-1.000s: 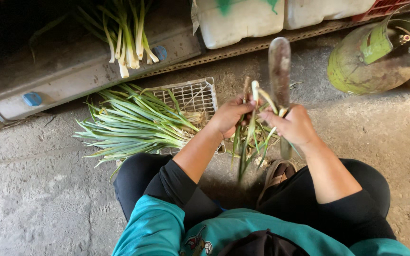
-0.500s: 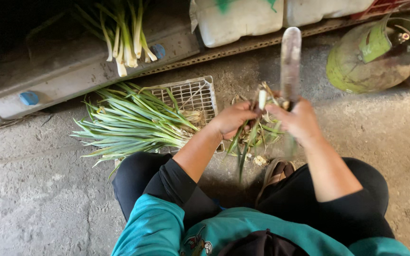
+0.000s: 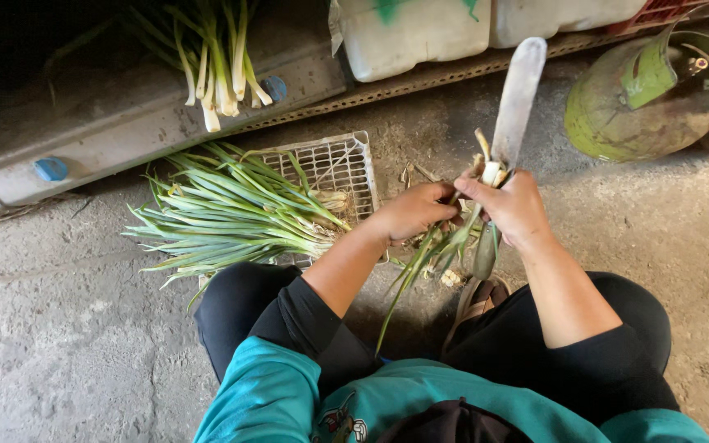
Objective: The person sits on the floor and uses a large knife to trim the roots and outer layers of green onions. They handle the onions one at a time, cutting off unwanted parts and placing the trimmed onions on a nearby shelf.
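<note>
I crouch over a concrete floor. My left hand (image 3: pixel 410 212) grips a green onion stalk (image 3: pixel 428 258) whose leaves hang down between my knees. My right hand (image 3: pixel 512 205) holds a long knife (image 3: pixel 519 98) with its blade pointing up and away, and its fingers pinch the white bulb end (image 3: pixel 492 171) of the same stalk. Both hands are close together, almost touching.
A pile of green onions (image 3: pixel 231 213) lies on a white wire basket (image 3: pixel 334 168) to my left. More cleaned onions (image 3: pixel 219 61) rest on a grey ledge (image 3: pixel 125 135) behind. White jugs (image 3: pixel 420 33) and a green gas cylinder (image 3: pixel 642 98) stand at the back right. Onion scraps (image 3: pixel 451 277) litter the floor.
The knife has swung from left of the hands to upright and slightly right. Both hands rose a little with the stalk, and the white bulb end now shows at the right hand's fingertips.
</note>
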